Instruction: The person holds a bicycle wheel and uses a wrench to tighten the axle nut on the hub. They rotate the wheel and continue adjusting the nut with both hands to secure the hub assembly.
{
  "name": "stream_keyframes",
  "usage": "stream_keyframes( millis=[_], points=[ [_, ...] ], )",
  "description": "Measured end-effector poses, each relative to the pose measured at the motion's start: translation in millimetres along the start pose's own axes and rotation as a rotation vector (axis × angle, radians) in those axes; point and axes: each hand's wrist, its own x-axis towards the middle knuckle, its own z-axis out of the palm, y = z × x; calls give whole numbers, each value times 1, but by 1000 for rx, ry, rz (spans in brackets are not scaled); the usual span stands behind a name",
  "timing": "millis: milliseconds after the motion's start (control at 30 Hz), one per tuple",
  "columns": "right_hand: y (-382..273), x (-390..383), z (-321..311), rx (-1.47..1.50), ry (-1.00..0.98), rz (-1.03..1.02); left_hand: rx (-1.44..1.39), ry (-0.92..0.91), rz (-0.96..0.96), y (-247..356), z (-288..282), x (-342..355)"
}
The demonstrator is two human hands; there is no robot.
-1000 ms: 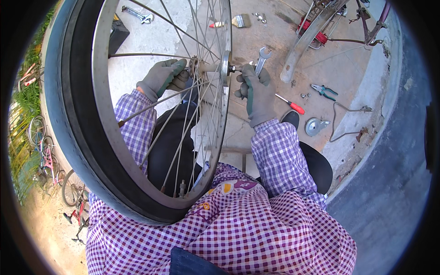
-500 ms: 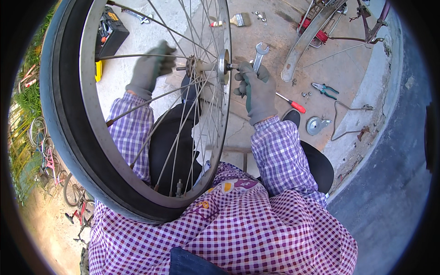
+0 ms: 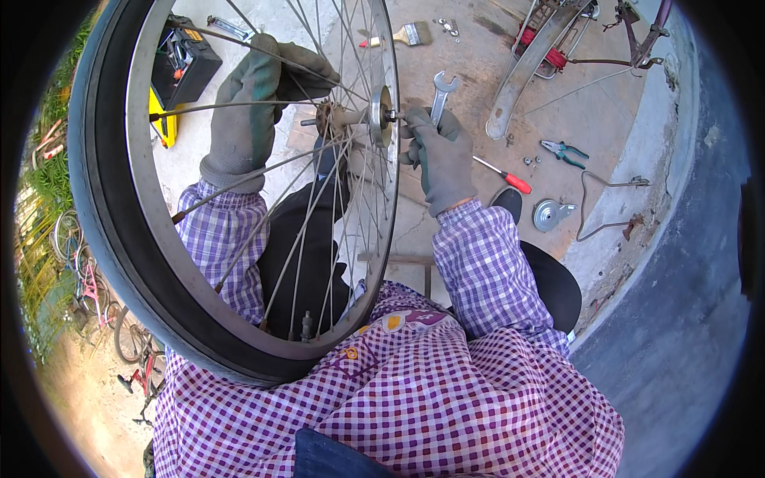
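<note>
An upright bicycle wheel (image 3: 111, 159) with a black tyre leans against my lap. Its hub (image 3: 341, 119) carries a threaded axle and a silver disc (image 3: 378, 119) at the right end. My gloved left hand (image 3: 251, 115) is behind the spokes, above and left of the hub, its fingers stretched rightward; its thumb is not clear. My gloved right hand (image 3: 442, 159) holds an open-ended wrench (image 3: 445, 88) upright, with its fingertips at the axle's right end.
Around lie a toolbox (image 3: 183, 64), paintbrush (image 3: 410, 36), red screwdriver (image 3: 516, 183), pliers (image 3: 564, 151), small nuts, a brake plate (image 3: 550, 215) and bent rod (image 3: 590, 235). A bicycle frame with mudguard (image 3: 510, 103) stands upper right; bicycles (image 3: 92, 295) lie far left.
My left hand has left the axle's left end and risen, fingers now extended. The wheel has shifted slightly left. My right hand stays at the axle with the wrench.
</note>
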Motion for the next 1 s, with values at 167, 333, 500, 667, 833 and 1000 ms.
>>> stream_keyframes(
  millis=[167, 333, 500, 667, 833, 1000],
  points=[
    [-4, 3, -3, -11, 19, -27, -133, -35, 26, -10, -6, 5],
    [1, 12, -2, -12, 14, -34, 193, 130, -391, -59, -28, 15],
    [2, 14, -2, 19, 3, -21, 125, -76, -737, -108, -38, 8],
    [-1, 9, 2, -11, -11, -27, 48, -136, -780, -118, -44, 9],
    [-6, 2, 3, -43, -6, -17, 95, -65, -539, -108, -28, 9],
    [-12, 2, 1, -28, -20, -21, 37, -40, -93, -74, -18, 14]
  ],
)
